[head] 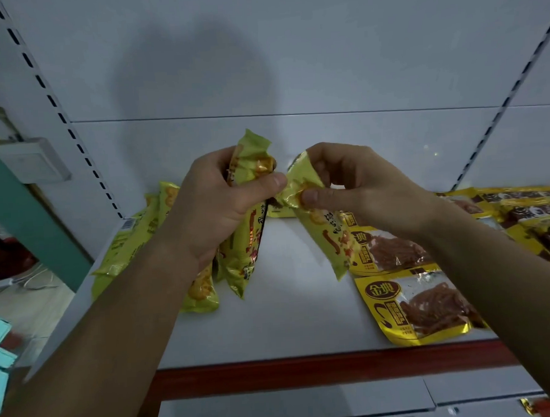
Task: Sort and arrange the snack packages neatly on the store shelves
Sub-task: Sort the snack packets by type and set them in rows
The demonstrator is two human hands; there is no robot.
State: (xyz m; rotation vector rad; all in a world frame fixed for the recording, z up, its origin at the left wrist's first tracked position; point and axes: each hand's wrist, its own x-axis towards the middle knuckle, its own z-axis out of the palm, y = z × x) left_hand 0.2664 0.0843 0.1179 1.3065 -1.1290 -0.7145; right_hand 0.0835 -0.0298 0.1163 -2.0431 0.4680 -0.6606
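My left hand (216,198) grips a bunch of yellow-green snack packs (246,222) upright above the white shelf (290,308). My right hand (354,186) pinches the top of one more yellow-green pack (328,237), which hangs tilted just right of the bunch. More of the same packs (133,243) lie in a row on the shelf's left side, partly hidden by my left forearm. Gold packs with brown strips (420,309) lie flat at the right.
Further yellow and brown packs (532,219) lie at the far right of the shelf. A red strip (306,371) runs along the shelf's front edge. Slotted uprights (58,110) frame the white back panel. A lower shelf (339,404) shows below.
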